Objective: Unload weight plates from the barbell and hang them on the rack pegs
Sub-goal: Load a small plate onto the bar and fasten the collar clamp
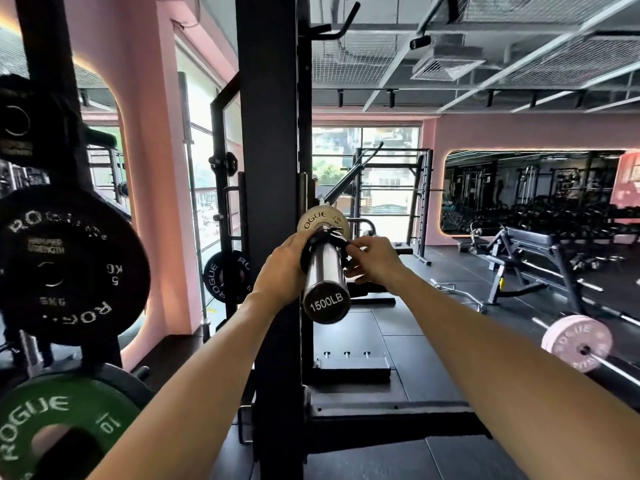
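weight plates: 6 (323,220) | barbells: 2 (323,271) | hands: 2 (282,268) | benches: 1 (540,244)

Small pale Rogue plate (322,218) upright on chrome barbell sleeve (325,268), behind black collar (329,237).

A commercial gym, seen from beside a black steel power rack (268,202). Rogue-branded weight plates hang on storage pegs at left, among them a black 5 kg plate (65,265) and a green 10 plate (65,420). A chrome barbell sleeve (323,271) marked 1500LB points at the camera. Black rubber flooring (398,341) runs to an adjustable bench (540,251), a pink-plated barbell (576,342) lying on the floor and a long dumbbell rack reflected in a wall mirror (533,192). Pink walls, tall windows and exposed ceiling ducting frame the room.
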Motion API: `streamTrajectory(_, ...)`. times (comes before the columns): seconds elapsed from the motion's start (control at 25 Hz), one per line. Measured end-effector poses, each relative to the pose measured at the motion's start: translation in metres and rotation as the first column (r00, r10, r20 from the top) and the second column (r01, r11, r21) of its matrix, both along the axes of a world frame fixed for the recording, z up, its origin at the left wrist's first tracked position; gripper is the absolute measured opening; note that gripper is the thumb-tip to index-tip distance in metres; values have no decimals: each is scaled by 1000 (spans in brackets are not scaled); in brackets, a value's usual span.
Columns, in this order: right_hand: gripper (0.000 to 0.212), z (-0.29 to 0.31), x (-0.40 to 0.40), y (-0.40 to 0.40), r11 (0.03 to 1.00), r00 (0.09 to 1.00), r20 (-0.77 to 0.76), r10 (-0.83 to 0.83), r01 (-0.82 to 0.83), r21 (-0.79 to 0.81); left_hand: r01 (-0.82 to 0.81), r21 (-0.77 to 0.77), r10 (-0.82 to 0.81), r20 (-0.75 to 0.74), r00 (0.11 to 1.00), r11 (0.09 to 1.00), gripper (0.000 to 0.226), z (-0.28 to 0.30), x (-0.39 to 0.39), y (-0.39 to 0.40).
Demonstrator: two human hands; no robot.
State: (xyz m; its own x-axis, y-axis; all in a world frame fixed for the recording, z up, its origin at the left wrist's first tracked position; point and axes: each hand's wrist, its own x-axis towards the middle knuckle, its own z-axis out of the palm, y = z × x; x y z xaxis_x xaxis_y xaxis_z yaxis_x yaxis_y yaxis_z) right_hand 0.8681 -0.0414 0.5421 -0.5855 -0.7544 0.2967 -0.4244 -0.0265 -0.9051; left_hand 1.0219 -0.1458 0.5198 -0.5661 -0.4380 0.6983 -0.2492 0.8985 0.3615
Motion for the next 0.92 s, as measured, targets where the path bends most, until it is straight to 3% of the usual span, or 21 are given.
streamTrajectory(0.64,26,8,-84,-122,991,981,-151,-120,129,47,-134,-45,138,110,984,990,59,10,-94,-109)
streamTrajectory(0.92,11,12,-95,-126,987,972,-179,-153,159,20,-119,-79,128,114,985,990,60,15,-97,-120)
